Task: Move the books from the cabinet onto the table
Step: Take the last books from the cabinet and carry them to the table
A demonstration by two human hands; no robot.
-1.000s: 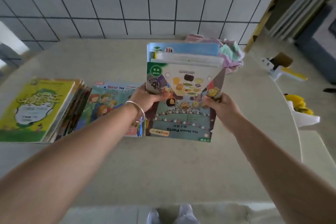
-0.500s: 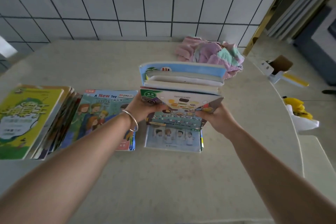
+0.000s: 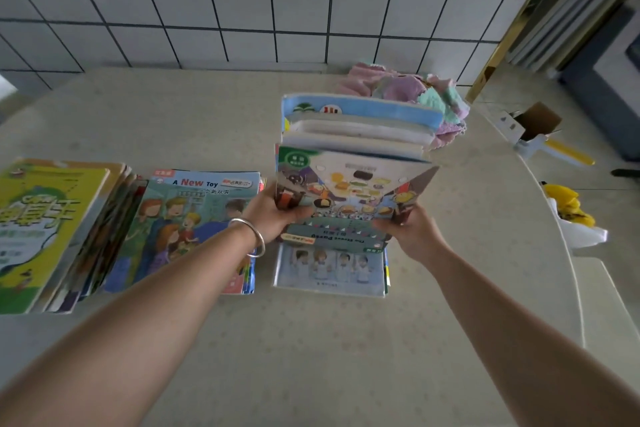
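I hold a bundle of picture books upright on its edge over the beige table. My left hand grips its left side and my right hand grips its right side. The front cover shows food drawings. Under the bundle lies a pale blue book flat on the table. To the left lie a stack topped by "A New Toy" and a fanned stack with a yellow-green cover. The cabinet is not in view.
A heap of pastel cloths lies behind the bundle near the tiled wall. Right of the table's curved edge are a cardboard box, a yellow-handled tool and a yellow thing in a white bag on the floor.
Both hands have lowered the bundle toward the table, standing it on its edge over the flat blue book that has come into view beneath it.
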